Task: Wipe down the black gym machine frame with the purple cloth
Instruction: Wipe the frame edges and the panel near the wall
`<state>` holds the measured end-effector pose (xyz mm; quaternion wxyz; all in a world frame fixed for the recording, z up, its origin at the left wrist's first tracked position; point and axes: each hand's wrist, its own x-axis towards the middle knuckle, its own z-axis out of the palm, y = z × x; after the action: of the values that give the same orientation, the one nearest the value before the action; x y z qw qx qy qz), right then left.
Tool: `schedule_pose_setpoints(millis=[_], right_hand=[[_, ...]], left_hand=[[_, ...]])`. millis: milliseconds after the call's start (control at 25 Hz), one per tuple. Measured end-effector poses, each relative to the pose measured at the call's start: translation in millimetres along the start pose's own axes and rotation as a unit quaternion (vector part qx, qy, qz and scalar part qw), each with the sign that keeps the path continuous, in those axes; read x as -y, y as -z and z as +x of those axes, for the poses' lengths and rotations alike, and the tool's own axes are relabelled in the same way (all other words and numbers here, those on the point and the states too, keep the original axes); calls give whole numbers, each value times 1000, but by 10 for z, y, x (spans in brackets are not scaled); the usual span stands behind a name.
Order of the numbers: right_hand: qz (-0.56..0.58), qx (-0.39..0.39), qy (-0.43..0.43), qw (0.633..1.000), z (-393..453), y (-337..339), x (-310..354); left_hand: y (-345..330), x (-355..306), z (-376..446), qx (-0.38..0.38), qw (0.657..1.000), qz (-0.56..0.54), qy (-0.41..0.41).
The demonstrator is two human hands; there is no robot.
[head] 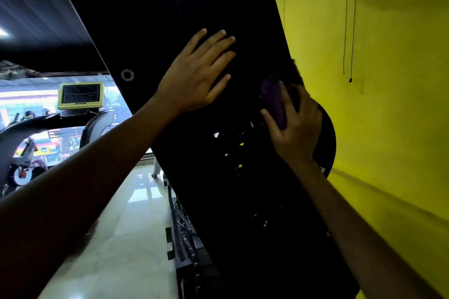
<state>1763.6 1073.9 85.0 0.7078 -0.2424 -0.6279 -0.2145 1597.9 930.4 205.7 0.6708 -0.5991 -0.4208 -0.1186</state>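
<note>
The black gym machine frame (170, 12) is a wide dark panel slanting from top centre down to the bottom right. My left hand (196, 75) lies flat against it, fingers straight and spread. My right hand (295, 126) holds the purple cloth (274, 99) against the panel's right edge, fingers and thumb wrapped round it. Only part of the cloth shows above and between the fingers. Small gaps in the panel (239, 145) sit just left of my right hand.
A yellow wall (388, 80) runs close along the right, with thin black cords (349, 31) hanging down. A treadmill with a green-framed screen (81, 96) stands at left. Glossy pale floor (116, 238) lies below, and a stack of weight plates (187, 245) sits at the machine's base.
</note>
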Motion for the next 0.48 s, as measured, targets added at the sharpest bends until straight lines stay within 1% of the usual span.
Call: schedule_pose_setpoints(millis=[80, 120, 160, 200, 240, 280, 320, 360, 400, 440, 480], right_hand=[[15, -25, -157, 987, -251, 8, 154], [31, -35, -235, 971, -325, 13, 231], [51, -45, -324, 944, -360, 2, 322], [66, -57, -409, 908, -366, -24, 442], [74, -65, -469, 878, -353, -35, 600], [73, -58, -479, 873, -364, -6, 746], [62, -33, -421, 904, -418, 30, 847], [48, 11, -275, 960, -557, 65, 884], [35, 62, -64, 995, -745, 105, 829], [29, 100, 137, 985, -852, 128, 643], [31, 132, 282, 950, -859, 156, 403]], left_hand=[[-12, -18, 0, 2, 1000, 3, -4], [-11, -20, -3, 4, 1000, 3, 1], [-2, -18, -9, 7, 1000, 2, 9], [6, -12, -16, 9, 1000, 1, 17], [16, -6, -13, 10, 1000, 0, 23], [29, -23, -7, 9, 999, -10, 29], [49, -59, -7, 7, 999, -29, 36], [65, -103, -29, 4, 998, -54, 43], [74, -152, -86, 2, 996, -73, 44], [74, -199, -181, 3, 996, -83, 37], [70, -239, -303, 10, 996, -86, 26]])
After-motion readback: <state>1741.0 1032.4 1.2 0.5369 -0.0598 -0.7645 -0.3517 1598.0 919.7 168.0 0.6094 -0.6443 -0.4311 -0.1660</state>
